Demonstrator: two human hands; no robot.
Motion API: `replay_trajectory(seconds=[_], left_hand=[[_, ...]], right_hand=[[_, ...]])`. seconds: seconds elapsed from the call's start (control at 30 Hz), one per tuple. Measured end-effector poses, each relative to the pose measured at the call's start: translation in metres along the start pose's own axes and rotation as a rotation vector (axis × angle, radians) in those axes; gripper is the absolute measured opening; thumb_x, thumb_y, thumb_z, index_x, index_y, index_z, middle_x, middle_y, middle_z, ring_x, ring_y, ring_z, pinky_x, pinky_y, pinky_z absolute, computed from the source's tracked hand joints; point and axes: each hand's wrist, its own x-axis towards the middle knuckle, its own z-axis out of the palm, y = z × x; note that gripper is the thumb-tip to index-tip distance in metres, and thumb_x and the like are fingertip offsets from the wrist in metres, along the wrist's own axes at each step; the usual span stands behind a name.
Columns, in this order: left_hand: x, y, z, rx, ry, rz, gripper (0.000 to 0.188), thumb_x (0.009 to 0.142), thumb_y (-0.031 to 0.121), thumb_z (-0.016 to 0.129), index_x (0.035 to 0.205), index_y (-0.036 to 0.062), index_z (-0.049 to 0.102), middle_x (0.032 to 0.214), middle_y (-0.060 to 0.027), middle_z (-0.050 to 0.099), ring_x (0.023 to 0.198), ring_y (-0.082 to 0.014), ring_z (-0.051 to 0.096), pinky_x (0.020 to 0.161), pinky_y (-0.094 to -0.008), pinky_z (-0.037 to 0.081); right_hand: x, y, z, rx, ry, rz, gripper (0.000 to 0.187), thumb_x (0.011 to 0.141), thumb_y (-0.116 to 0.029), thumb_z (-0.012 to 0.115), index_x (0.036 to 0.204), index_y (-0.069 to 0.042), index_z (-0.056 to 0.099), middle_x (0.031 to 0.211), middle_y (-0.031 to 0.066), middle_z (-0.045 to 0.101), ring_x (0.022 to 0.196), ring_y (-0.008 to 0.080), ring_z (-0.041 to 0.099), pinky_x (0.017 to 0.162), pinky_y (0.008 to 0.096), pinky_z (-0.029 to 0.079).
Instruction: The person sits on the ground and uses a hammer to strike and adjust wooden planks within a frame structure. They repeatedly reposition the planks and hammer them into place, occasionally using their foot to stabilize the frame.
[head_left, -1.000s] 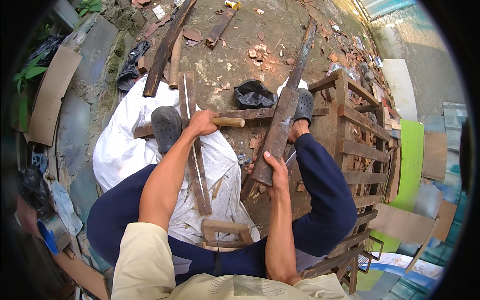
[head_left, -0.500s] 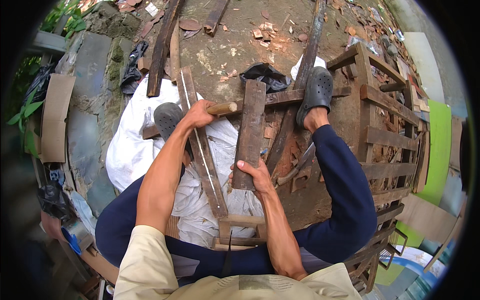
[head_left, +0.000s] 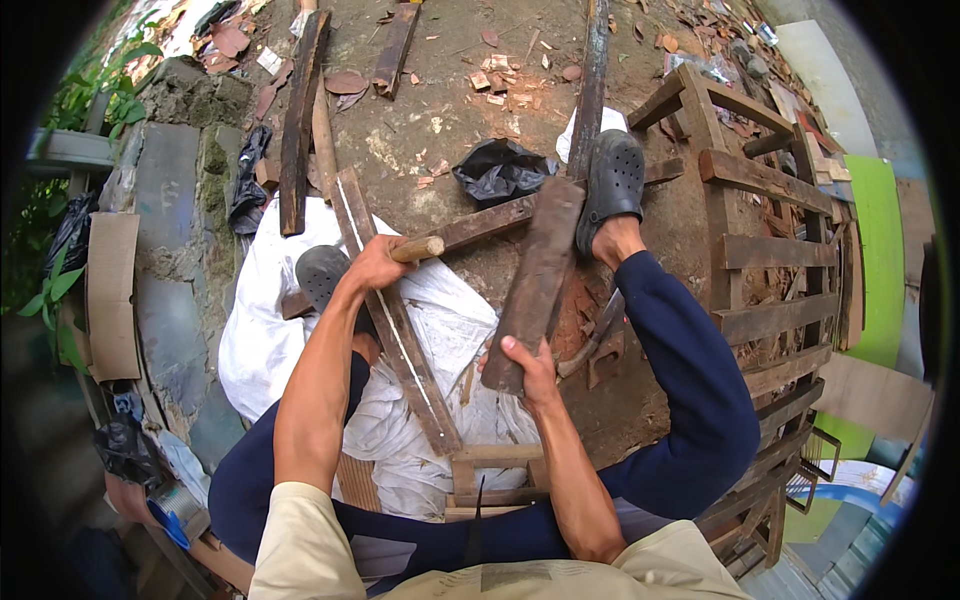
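My left hand [head_left: 374, 264] is closed around a pale round wooden handle [head_left: 418, 249]. Its cut end points right; whatever lies at the other end is hidden by the hand. Beneath that hand runs a long narrow wooden strip [head_left: 402, 340] with a white line along it. In my right hand [head_left: 535, 372] is the near end of a short, dark, weathered board [head_left: 540, 270], thumb on top and fingers beneath. The board slants up and to the right. Its far end lies over a dark wooden beam [head_left: 485, 224].
White sheeting [head_left: 260, 310] lies under my left foot. My right clog [head_left: 612, 185] rests by a long dark plank [head_left: 592, 75]. A curved-handled tool [head_left: 590, 345] lies beside the board. To the right stands a slatted wooden frame [head_left: 775, 252]; a small wooden frame [head_left: 500, 455] sits near my lap.
The board in my right hand has tipped, its far end swinging right and its near end coming a little right. My left hand keeps the handle, and the whole view has shifted slightly.
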Motion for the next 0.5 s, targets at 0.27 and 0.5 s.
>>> replay_trajectory(seconds=[0.27,0.5], left_hand=[[0.001,0.009,-0.009,-0.024,-0.06,-0.055,0.019,0.077,0.009,0.075,0.094,0.0016,0.072,0.083,-0.0002,0.069,0.08,-0.0103,0.06,0.075,-0.0296,0.048],[-0.007,0.017,-0.01,0.009,-0.069,-0.091,0.019,0.075,0.009,0.075,0.093,0.0032,0.073,0.082,-0.0006,0.069,0.078,-0.0125,0.059,0.075,-0.0315,0.047]], right_hand=[[0.001,-0.015,0.044,-0.038,-0.117,0.221,0.055,0.088,-0.023,0.074,0.126,0.005,0.046,0.096,0.0175,0.065,0.078,0.0277,0.07,0.073,0.042,0.062],[0.022,-0.03,0.013,0.317,0.225,-0.141,0.048,0.096,-0.044,0.059,0.104,0.003,0.06,0.087,0.0168,0.067,0.083,0.0259,0.069,0.081,0.0399,0.058]])
